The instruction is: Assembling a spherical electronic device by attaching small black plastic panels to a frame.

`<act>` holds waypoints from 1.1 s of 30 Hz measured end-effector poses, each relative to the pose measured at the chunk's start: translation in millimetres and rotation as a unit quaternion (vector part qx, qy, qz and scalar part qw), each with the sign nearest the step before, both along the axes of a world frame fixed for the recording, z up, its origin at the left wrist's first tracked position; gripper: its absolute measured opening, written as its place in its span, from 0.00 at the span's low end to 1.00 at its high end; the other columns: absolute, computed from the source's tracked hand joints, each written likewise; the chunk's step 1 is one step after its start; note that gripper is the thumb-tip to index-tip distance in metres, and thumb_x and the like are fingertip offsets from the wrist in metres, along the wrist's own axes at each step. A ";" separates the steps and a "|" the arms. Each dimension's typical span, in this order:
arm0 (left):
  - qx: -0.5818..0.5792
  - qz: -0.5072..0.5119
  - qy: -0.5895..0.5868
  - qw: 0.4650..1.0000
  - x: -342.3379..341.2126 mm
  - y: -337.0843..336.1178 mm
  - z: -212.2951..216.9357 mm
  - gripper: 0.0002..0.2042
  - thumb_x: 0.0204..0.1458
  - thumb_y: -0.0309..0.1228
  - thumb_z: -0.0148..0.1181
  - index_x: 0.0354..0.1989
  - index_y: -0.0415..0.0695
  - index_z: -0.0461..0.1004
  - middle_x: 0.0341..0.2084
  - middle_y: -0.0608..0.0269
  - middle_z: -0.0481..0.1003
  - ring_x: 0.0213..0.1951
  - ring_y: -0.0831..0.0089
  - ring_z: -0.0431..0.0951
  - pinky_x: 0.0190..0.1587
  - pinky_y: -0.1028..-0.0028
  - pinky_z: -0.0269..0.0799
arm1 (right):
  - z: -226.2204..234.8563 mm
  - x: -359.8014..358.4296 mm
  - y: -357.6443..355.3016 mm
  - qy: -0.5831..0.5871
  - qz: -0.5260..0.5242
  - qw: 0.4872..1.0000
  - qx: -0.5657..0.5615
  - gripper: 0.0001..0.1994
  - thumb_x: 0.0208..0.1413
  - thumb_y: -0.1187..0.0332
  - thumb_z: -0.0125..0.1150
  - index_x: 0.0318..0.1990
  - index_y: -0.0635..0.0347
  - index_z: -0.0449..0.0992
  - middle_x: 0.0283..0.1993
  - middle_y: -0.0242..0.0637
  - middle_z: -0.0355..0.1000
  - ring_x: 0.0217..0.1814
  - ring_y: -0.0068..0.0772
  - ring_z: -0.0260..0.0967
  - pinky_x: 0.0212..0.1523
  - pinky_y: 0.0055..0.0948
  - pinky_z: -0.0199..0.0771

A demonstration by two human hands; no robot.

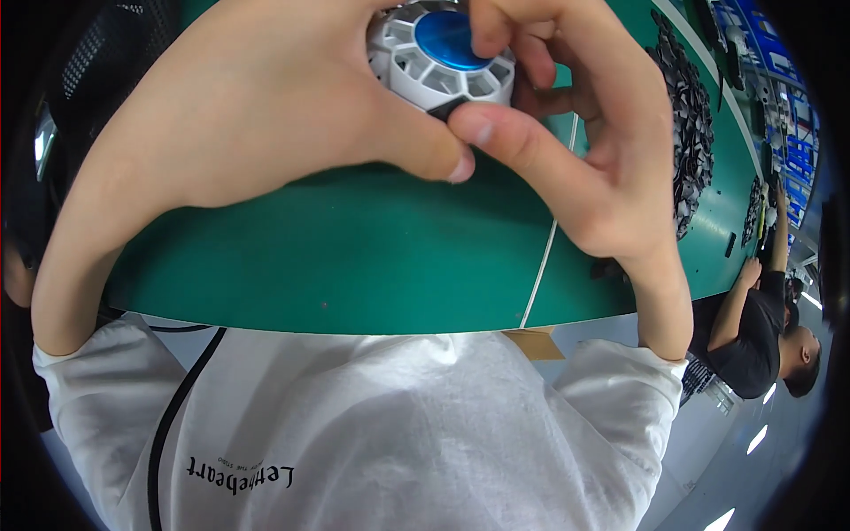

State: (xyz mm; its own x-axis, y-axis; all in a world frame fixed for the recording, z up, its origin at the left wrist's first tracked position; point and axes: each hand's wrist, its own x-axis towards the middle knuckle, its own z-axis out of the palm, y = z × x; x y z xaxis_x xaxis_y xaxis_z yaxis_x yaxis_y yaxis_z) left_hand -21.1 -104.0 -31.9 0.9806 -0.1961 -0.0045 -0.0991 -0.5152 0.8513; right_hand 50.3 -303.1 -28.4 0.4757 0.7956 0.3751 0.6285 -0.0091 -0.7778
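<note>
A round white slotted housing (434, 81) with a shiny blue centre disc (452, 40) is at the top middle, over the green table. My left hand (274, 97) wraps its left side, the thumb stretched along below the front rim; the other fingers run out of view at the top. From the right, my right hand (611, 133) holds it with bent fingers. Its thumb tip presses near a small black part (447, 108) on the front rim, and a fingertip touches the disc's right edge. The far side of the housing is cut off.
Many black pieces (691, 124) lie heaped beyond my right wrist on the green table (354, 248). A white line (542, 265) crosses the tabletop. A co-worker in black (753, 336) reaches over the table at the right. Blue bins (801, 115) stand farther off.
</note>
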 end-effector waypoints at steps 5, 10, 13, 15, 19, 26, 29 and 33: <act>-0.058 0.042 -0.012 0.997 -9.4 -9.0 -7.9 0.29 0.37 0.25 0.75 0.53 0.39 0.76 0.41 0.56 0.82 0.35 0.66 0.81 0.42 0.71 0.78 | 8.4 8.7 -10.4 0.060 -0.065 0.995 -0.038 0.09 0.46 0.78 0.68 0.37 0.61 0.78 0.32 0.32 0.70 0.31 0.25 0.62 0.31 0.20 0.66; -0.030 -0.012 0.091 0.995 -3.3 9.3 0.9 0.42 0.32 0.37 0.75 0.63 0.41 0.72 0.54 0.50 0.77 0.47 0.56 0.80 0.55 0.69 0.75 | 15.6 25.9 -52.0 0.141 -0.167 0.968 -0.121 0.04 0.51 0.76 0.66 0.32 0.60 0.76 0.27 0.35 0.70 0.27 0.26 0.64 0.28 0.22 0.65; 0.027 -0.041 0.050 0.998 -3.9 18.7 7.9 0.41 0.32 0.38 0.75 0.62 0.42 0.73 0.53 0.51 0.77 0.46 0.57 0.79 0.53 0.70 0.74 | 10.5 29.3 -83.5 0.022 -0.144 0.968 -0.205 0.06 0.48 0.78 0.67 0.35 0.60 0.77 0.31 0.31 0.70 0.29 0.24 0.62 0.28 0.21 0.62; 0.091 -0.052 0.002 0.994 -4.9 28.0 14.4 0.41 0.31 0.38 0.75 0.61 0.42 0.74 0.52 0.53 0.77 0.46 0.58 0.78 0.52 0.71 0.74 | 8.4 33.8 -90.8 -0.108 -0.100 0.949 -0.278 0.10 0.45 0.79 0.67 0.38 0.60 0.79 0.34 0.28 0.70 0.32 0.22 0.60 0.29 0.19 0.59; 0.201 -0.104 -0.093 0.970 7.4 25.1 11.4 0.39 0.30 0.39 0.75 0.59 0.43 0.75 0.49 0.55 0.77 0.44 0.60 0.77 0.49 0.72 0.73 | 4.0 31.4 -99.8 -0.076 -0.130 0.946 -0.289 0.11 0.45 0.80 0.67 0.38 0.61 0.79 0.33 0.28 0.71 0.31 0.22 0.60 0.29 0.18 0.59; 0.184 -0.090 -0.165 0.965 4.9 21.1 -3.4 0.40 0.27 0.41 0.76 0.57 0.44 0.77 0.46 0.59 0.75 0.45 0.61 0.75 0.46 0.72 0.72 | 7.6 30.8 -97.1 -0.025 -0.154 0.940 -0.303 0.11 0.46 0.81 0.67 0.39 0.62 0.80 0.32 0.28 0.72 0.30 0.20 0.62 0.28 0.18 0.58; 0.189 -0.082 -0.123 0.971 8.3 21.3 -3.9 0.41 0.26 0.41 0.76 0.57 0.44 0.77 0.47 0.60 0.76 0.45 0.62 0.75 0.45 0.72 0.72 | 7.4 30.9 -92.7 -0.001 -0.161 0.937 -0.309 0.11 0.46 0.81 0.67 0.39 0.62 0.81 0.32 0.28 0.73 0.29 0.19 0.62 0.28 0.18 0.57; 0.174 -0.073 -0.091 0.978 9.0 17.1 -3.4 0.41 0.25 0.40 0.77 0.57 0.45 0.77 0.49 0.60 0.76 0.45 0.63 0.75 0.45 0.72 0.72 | 7.0 29.6 -89.4 0.109 -0.181 0.947 -0.241 0.11 0.46 0.82 0.66 0.39 0.64 0.81 0.32 0.29 0.74 0.30 0.19 0.64 0.29 0.17 0.59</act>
State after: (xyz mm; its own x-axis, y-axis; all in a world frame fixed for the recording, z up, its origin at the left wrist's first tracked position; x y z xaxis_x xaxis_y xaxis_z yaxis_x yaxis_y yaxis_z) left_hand -12.2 -86.9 -35.3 0.9329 -0.3520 0.0760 -0.3271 -0.7399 0.5878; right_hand 79.8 -392.6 -21.4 0.7743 0.6195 -0.1294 0.3410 -0.5806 -0.7394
